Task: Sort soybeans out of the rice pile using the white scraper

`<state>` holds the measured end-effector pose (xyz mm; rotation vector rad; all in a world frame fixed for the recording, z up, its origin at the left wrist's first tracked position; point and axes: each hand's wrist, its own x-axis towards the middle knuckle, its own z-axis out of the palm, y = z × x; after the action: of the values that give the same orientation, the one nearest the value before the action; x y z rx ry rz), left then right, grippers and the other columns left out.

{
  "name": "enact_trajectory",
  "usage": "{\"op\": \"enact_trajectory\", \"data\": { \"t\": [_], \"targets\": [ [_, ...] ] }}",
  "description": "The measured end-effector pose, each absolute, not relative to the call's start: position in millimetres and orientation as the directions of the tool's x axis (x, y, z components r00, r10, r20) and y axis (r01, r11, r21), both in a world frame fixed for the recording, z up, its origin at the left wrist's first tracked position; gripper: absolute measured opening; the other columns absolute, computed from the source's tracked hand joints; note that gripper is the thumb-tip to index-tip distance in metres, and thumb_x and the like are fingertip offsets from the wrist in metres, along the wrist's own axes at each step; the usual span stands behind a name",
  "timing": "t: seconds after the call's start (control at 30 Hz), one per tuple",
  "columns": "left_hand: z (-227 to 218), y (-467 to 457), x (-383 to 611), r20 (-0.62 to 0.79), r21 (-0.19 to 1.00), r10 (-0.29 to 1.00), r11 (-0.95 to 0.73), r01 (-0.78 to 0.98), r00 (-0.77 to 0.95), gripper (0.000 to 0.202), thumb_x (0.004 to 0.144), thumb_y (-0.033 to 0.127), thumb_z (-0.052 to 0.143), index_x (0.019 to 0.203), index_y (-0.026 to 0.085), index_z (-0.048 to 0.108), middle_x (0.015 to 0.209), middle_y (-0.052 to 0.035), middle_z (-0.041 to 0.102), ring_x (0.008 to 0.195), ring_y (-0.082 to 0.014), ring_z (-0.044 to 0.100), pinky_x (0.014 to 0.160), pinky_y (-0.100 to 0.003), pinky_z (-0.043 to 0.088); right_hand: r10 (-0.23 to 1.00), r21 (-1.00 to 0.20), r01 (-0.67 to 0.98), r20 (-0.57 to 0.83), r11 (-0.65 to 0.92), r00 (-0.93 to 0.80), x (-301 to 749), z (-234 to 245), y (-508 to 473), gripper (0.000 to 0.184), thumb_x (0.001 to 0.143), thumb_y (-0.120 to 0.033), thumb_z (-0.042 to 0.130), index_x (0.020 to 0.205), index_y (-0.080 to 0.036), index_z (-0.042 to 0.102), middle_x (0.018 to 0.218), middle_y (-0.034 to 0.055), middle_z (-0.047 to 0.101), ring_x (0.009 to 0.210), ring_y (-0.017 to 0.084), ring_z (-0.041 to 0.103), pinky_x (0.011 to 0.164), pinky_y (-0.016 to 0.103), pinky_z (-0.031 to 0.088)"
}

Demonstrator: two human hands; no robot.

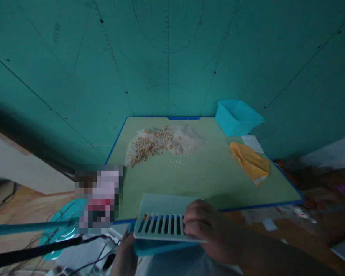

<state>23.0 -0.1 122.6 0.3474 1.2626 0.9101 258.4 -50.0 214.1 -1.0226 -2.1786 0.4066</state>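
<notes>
My right hand (209, 230) grips the slotted end of a white plastic scoop (163, 222), its fingers curled over the rows of dark slots. My left hand (125, 257) sits lower at the scoop's left side, against a blue plastic tray (158, 248) under the scoop. The fingers of my left hand are mostly hidden. Both hands are at the near edge of a pale green, blue-rimmed board (207, 180). On the board lies a curved pile of white rice and brown grains (161, 142), well beyond the scoop. A yellow cloth (249, 163) lies at the board's right.
A turquoise plastic bin (237, 117) stands at the board's far right corner, beside a white paper (252, 143). A teal sheet with drawn lines (172, 57) lies behind. A pixelated patch (97, 199) hides something at left. Teal and black rods and cables cross the lower left.
</notes>
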Motion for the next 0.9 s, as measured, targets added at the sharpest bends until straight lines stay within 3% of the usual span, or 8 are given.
{"op": "enact_trajectory", "data": {
  "t": [0.13,0.3,0.43,0.57,0.77,0.9],
  "targets": [
    [120,0,20,-0.66,0.665,0.744,0.644,-0.378,0.106,0.028,0.049,0.016,0.069,0.076,0.021,0.069,0.064,-0.001,0.075,0.087,-0.0349,0.067,0.071,-0.04,0.053,0.77,-0.401,0.68,0.492,0.614,-0.405,265,198,-35,0.026,0.079,0.001,0.042,0.092,-0.018,0.052,0.088,0.0051,0.06,0.089,0.016,0.05,0.079,0.032,0.045],
    [117,-2,18,-0.655,0.679,0.751,0.632,-0.373,0.081,0.03,0.05,0.017,0.067,0.079,0.023,0.068,0.059,0.0012,0.074,0.085,-0.0337,0.067,0.07,-0.039,0.053,0.811,-0.343,0.782,0.486,0.52,-0.327,302,198,-7,0.023,0.078,-0.001,0.045,0.091,-0.017,0.053,0.09,0.0083,0.058,0.089,0.019,0.052,0.079,0.035,0.047],
    [115,-3,17,-0.671,0.682,0.74,0.642,-0.35,0.051,0.035,0.049,0.018,0.066,0.084,0.022,0.068,0.061,0.0008,0.074,0.08,-0.0328,0.068,0.064,-0.038,0.053,0.863,-0.369,0.821,0.43,0.436,-0.266,333,204,10,0.027,0.078,0.002,0.039,0.089,-0.018,0.053,0.09,0.0071,0.059,0.089,0.019,0.054,0.077,0.033,0.048],
    [117,-4,17,-0.659,0.673,0.748,0.635,-0.38,0.082,0.03,0.053,0.017,0.065,0.082,0.023,0.067,0.07,0.0012,0.076,0.088,-0.0299,0.066,0.068,-0.035,0.052,0.903,-0.354,0.876,0.39,0.327,-0.179,354,209,18,0.026,0.079,-0.001,0.038,0.091,-0.017,0.054,0.093,0.0085,0.062,0.091,0.02,0.057,0.079,0.034,0.047],
    [118,-3,20,-0.652,0.677,0.754,0.625,-0.388,0.078,0.024,0.049,0.016,0.065,0.073,0.024,0.067,0.057,0.0019,0.072,0.087,-0.0309,0.066,0.071,-0.036,0.051,0.894,-0.342,0.921,0.448,0.186,-0.014,370,218,24,0.016,0.086,-0.017,0.04,0.092,-0.019,0.055,0.087,0.0077,0.065,0.083,0.021,0.062,0.071,0.032,0.048],
    [117,0,23,-0.696,0.651,0.717,0.652,-0.389,0.037,0.028,0.042,0.02,0.066,0.07,0.024,0.066,0.052,0.0023,0.069,0.082,-0.0322,0.066,0.07,-0.038,0.05,0.871,-0.361,0.905,0.49,0.225,-0.021,362,229,31,0.014,0.087,-0.019,0.043,0.092,-0.02,0.056,0.087,0.0064,0.066,0.083,0.02,0.062,0.071,0.029,0.047]
  ]
}}
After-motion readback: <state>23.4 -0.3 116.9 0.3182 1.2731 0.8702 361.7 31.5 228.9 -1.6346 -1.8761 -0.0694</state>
